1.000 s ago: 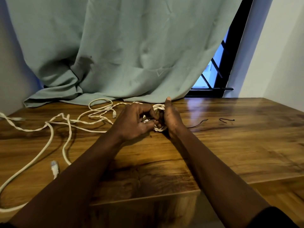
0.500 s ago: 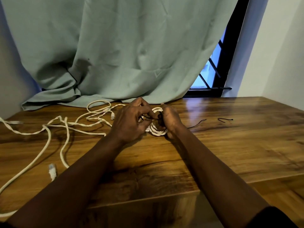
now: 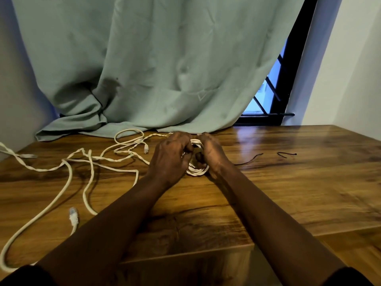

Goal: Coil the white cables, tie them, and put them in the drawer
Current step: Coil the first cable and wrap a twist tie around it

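Note:
A small coil of white twisted cable (image 3: 196, 171) stands on the wooden table (image 3: 288, 193) between my hands. My left hand (image 3: 171, 159) grips its left side with curled fingers. My right hand (image 3: 211, 155) grips its right side, thumb curled into the loop. A thin black tie (image 3: 248, 161) trails right from under my right hand; whether I pinch it is hidden. More loose white cable (image 3: 90, 162) sprawls over the left of the table, with a plug end (image 3: 73, 216) near the front left. No drawer is in view.
A second black tie (image 3: 286, 154) lies on the table to the right. A green curtain (image 3: 154, 69) hangs behind and bunches onto the table's back edge. A barred window (image 3: 268, 96) is at the back right. The table's front edge (image 3: 185, 254) is near me.
Both hands have curled tighter round the coil and turned it slightly. My right hand's fingers, straight a second ago, now fold over the coil's top. The loose cable has not moved.

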